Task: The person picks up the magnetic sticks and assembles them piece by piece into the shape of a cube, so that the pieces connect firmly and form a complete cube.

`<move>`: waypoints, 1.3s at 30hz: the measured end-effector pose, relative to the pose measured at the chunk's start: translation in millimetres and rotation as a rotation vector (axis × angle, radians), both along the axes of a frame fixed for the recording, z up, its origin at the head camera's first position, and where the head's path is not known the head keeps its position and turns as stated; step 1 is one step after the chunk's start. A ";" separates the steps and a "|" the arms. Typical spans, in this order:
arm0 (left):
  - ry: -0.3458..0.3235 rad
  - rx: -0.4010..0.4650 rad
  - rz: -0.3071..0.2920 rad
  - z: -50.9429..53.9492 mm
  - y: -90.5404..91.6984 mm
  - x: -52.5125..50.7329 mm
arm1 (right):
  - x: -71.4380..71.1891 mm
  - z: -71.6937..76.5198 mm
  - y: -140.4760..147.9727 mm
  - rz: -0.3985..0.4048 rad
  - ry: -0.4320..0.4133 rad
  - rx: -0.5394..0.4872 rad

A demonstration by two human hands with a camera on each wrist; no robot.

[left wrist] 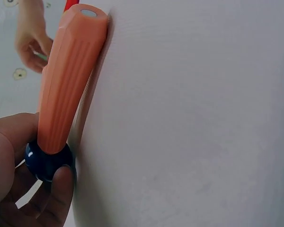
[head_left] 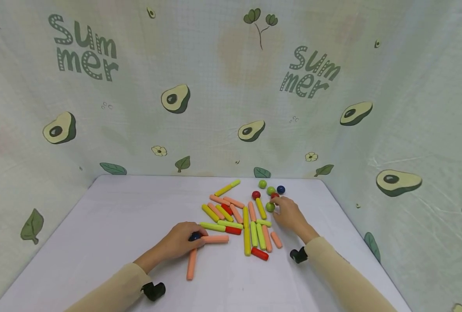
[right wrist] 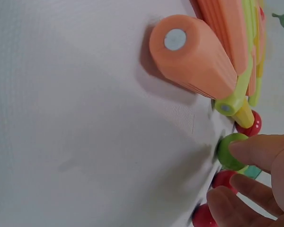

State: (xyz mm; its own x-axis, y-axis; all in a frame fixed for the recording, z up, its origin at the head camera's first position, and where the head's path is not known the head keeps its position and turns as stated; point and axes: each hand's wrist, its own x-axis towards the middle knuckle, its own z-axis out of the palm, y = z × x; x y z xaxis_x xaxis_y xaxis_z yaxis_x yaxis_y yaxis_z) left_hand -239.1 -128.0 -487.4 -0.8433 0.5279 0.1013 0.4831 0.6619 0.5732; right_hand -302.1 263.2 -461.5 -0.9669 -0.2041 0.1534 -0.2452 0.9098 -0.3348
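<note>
On the white surface [head_left: 98,225], the person's left hand [head_left: 181,239] gripped a dark blue ball [left wrist: 41,163] between curled fingers and thumb. One fluted orange rod [head_left: 217,239] met this ball and pointed rightward; another orange rod [head_left: 192,265] ran from beneath the hand toward the person. The right hand [head_left: 290,215] was partly open, its thumb touching a green ball [right wrist: 225,153] and its fingertips close by a red ball [right wrist: 222,180]; whether it had gripped the green one could not be told. Yellow, lime, orange and red rods lay scattered between the hands, and another blue ball [head_left: 281,189] sat beyond the right hand.
</note>
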 end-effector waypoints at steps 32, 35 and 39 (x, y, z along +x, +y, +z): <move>-0.014 0.009 0.003 7.4 -3.1 5.9 | 36.5 31.4 -38.7 0.112 -0.006 -0.135; -0.011 0.009 0.003 6.9 -3.4 6.4 | 52.0 33.3 -54.5 0.175 -0.036 -0.160; -0.012 0.011 -0.006 7.8 -3.1 7.1 | 67.0 27.3 -72.8 0.273 -0.077 -0.175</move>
State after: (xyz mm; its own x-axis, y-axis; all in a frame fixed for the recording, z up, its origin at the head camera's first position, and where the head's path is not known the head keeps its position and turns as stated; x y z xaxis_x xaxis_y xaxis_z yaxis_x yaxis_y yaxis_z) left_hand -232.0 -131.1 -479.6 -0.8410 0.5322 0.0972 0.4807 0.6525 0.5858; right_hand -235.1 190.4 -434.2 -0.8900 -0.4346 0.1379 -0.4404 0.7410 -0.5069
